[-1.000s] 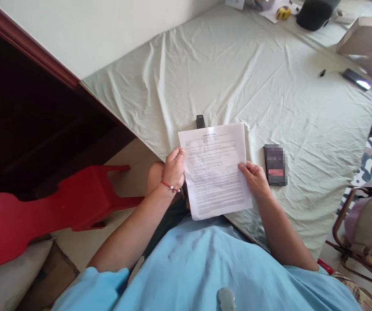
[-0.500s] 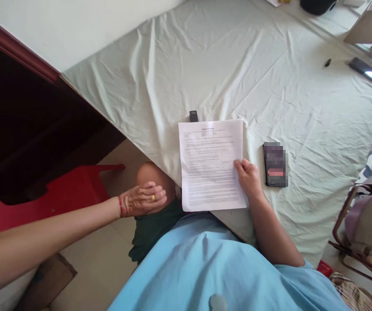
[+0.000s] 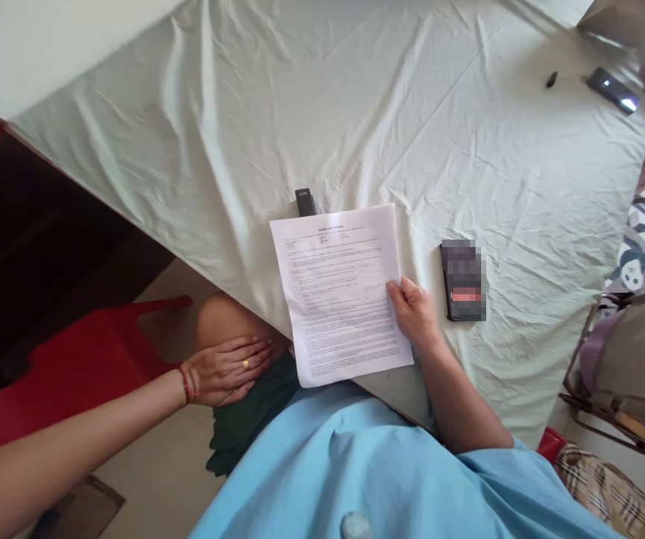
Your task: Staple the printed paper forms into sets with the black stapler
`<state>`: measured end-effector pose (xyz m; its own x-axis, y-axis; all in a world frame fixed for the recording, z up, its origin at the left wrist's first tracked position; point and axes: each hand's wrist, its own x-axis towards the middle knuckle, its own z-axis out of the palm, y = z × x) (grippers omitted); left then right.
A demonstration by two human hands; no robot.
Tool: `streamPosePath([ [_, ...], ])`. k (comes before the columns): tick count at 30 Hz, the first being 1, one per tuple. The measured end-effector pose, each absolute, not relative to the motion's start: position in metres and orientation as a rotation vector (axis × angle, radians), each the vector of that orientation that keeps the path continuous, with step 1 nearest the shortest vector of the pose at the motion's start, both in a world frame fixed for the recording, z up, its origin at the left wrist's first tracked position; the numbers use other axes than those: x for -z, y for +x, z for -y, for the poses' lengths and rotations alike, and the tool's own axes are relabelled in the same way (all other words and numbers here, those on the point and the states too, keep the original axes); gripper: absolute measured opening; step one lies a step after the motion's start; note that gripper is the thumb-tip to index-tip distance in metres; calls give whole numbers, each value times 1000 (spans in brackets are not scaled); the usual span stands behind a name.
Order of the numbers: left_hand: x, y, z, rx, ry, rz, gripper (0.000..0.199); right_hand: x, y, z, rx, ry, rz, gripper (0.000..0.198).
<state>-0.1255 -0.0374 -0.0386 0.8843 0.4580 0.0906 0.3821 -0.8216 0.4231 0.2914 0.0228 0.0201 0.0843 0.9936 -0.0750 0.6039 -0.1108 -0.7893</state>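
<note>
- The right hand (image 3: 413,311) is pinching the paper (image 3: 344,299) at its right edge.
- The left hand (image 3: 232,367) is resting open on the knee (image 3: 216,322), left of the paper, gripping nothing.
- The paper is overlapping the worktop (image 3: 311,97) edge; a phone (image 3: 460,281) is lying to its right.
- The step seems to be one-handed holding; any shifting would be calling for gentle pinching.

matt paper sheet (image 3: 340,299), wrinkled cloth tablecloth (image 3: 300,112)

white wall (image 3: 46,45), pale floor (image 3: 156,445), red chair (image 3: 94,363) — near cloth-covered table (image 3: 277,105)
</note>
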Motion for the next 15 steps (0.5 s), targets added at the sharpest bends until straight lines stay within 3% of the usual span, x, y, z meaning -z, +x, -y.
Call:
streamPosePath([
  [9,46,-130,39,-370,2620,-552,58,-22,292,-20,-891,-1772,1531,44],
  [15,32,-127,36,-117,2678,-599,49,-21,292,-19,-882,-1775,1534,43],
])
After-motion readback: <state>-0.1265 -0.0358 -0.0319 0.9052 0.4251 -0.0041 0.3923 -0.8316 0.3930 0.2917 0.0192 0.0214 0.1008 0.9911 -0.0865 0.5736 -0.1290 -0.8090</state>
